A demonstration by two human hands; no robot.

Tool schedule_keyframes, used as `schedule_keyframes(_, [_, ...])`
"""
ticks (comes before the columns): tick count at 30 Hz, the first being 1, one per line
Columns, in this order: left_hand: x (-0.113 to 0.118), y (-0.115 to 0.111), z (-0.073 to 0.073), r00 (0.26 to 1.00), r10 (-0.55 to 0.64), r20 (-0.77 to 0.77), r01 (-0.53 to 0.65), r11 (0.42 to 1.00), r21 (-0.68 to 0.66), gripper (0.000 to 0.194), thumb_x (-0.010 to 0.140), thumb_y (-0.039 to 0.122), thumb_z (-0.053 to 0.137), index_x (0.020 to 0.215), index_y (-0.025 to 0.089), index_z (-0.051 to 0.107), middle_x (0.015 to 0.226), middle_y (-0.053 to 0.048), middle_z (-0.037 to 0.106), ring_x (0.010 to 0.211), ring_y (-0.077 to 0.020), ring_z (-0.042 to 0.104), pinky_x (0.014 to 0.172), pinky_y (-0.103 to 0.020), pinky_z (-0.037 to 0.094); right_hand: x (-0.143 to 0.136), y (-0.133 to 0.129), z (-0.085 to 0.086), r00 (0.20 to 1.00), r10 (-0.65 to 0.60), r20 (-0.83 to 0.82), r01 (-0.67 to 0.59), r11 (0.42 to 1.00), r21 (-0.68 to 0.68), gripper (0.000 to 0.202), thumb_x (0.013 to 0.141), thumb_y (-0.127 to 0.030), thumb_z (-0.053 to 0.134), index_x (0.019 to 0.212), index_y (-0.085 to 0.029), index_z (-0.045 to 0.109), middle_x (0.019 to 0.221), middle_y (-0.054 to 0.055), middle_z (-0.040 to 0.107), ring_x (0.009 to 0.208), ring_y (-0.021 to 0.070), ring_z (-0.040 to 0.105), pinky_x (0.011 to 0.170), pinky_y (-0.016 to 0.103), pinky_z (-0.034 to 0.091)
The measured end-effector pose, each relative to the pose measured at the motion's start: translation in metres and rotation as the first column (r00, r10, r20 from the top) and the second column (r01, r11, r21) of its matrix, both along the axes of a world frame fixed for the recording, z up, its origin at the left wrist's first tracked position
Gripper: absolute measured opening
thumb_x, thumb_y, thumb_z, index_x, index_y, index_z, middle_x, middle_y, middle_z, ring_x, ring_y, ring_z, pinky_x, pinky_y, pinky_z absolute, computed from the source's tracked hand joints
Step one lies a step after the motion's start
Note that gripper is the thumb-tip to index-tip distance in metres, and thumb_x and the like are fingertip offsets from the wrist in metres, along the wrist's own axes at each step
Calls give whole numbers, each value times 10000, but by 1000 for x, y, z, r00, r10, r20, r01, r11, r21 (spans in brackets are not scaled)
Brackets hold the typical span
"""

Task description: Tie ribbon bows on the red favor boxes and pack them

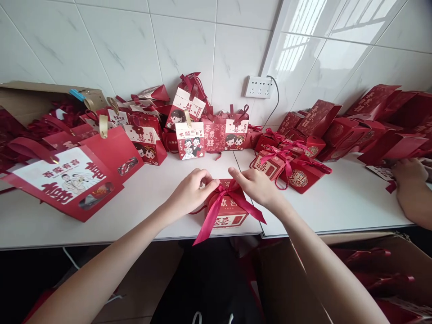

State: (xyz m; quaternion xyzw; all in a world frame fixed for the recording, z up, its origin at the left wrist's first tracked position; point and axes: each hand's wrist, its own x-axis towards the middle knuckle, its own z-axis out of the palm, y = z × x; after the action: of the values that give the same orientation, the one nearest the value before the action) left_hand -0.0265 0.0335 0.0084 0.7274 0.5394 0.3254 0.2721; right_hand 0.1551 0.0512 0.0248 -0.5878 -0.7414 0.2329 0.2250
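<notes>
"Where's the box [227,220] sitting?"

"On the table [141,198], under a ribbon [223,191]."

"And the fingers [212,183]?"

"The left hand's [194,186] are pinching the ribbon; whether the right hand's [259,186] are gripping, I can't tell."

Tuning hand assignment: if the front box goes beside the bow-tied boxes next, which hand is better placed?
Likely the right hand: it's at the right of the front box, nearest the bow-tied boxes. The left hand is left of the bow, farther from them.
</notes>
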Motion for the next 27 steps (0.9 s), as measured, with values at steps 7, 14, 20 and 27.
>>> schedule_keyframes(7, [3, -14, -9, 983, 142, 116, -137, 989, -50, 329, 842, 444, 452, 635, 200, 376, 603, 43, 412, 556, -115, 432, 552, -242, 341, -1, -9, -17, 995, 11, -95, -2, 995, 103, 377, 836, -387, 423, 519, -199, 344, 502, -28, 380, 508, 106, 319, 512, 262, 249])
schedule_keyframes(14, [10, -28, -16, 934, 249, 255, -203, 960, -194, 358, 825, 481, 465, 618, 204, 370, 549, 47, 414, 528, -115, 435, 493, -217, 331, 8, -22, -41, 844, -22, -536, -12, 998, -59, 364, 818, -494, 480, 630, -192, 405, 573, -48, 360, 534, 87, 310, 476, 219, 248])
schedule_keyframes(20, [15, -30, -23, 916, 284, 282, -247, 956, -160, 349, 839, 446, 448, 607, 202, 355, 548, 52, 405, 515, -99, 410, 492, -205, 334, 7, -26, -52, 715, -49, -697, -26, 995, -96, 380, 806, -525, 508, 654, -195, 396, 599, -46, 373, 539, 83, 326, 486, 208, 286])
schedule_keyframes(27, [14, -29, -26, 917, 275, 290, -236, 958, -164, 330, 846, 406, 437, 608, 200, 336, 538, 61, 373, 499, -86, 370, 484, -200, 318, 9, -24, -56, 625, -101, -774, -112, 970, -218, 402, 780, -544, 544, 658, -190, 397, 562, -64, 368, 472, 60, 284, 450, 202, 229])
